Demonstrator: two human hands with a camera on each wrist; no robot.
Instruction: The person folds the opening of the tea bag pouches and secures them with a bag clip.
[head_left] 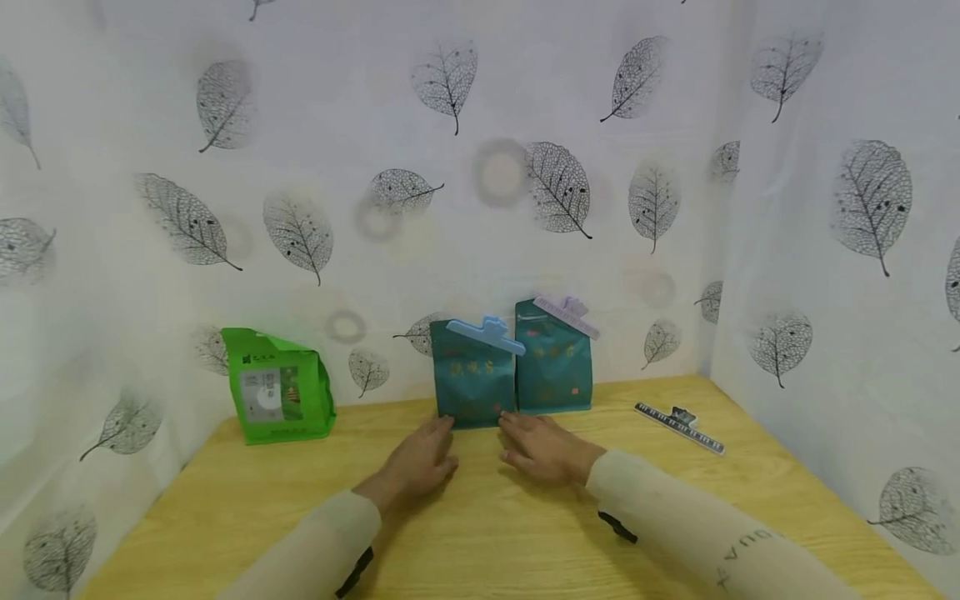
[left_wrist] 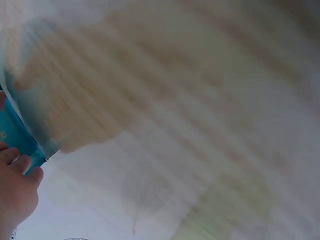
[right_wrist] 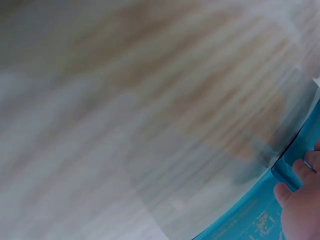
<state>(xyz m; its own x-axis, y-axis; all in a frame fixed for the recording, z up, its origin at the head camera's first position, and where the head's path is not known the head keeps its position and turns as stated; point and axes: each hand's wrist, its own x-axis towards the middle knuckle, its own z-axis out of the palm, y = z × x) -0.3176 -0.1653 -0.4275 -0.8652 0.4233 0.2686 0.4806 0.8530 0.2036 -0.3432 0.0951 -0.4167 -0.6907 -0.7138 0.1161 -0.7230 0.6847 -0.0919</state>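
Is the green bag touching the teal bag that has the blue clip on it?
Apart. The head view shows a stretch of bare tabletop between the green bag and the teal bag with the blue clip.

Three bags [head_left: 474,379], clip [head_left: 679,427] on seemingly wooden table [head_left: 483,533]

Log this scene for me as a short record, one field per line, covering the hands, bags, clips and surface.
Left hand: left hand, fingers at the lower left corner of the left teal bag
Right hand: right hand, fingers at that bag's lower right corner
Teal bags: two, upright side by side; the right teal bag slightly farther back
Other bag: green bag, upright, far left
Clips on bags: blue clip on the left teal bag, purple clip on the right, both slanting
Loose clip: black-and-white clip, lying at right
Surface: wood-grain table
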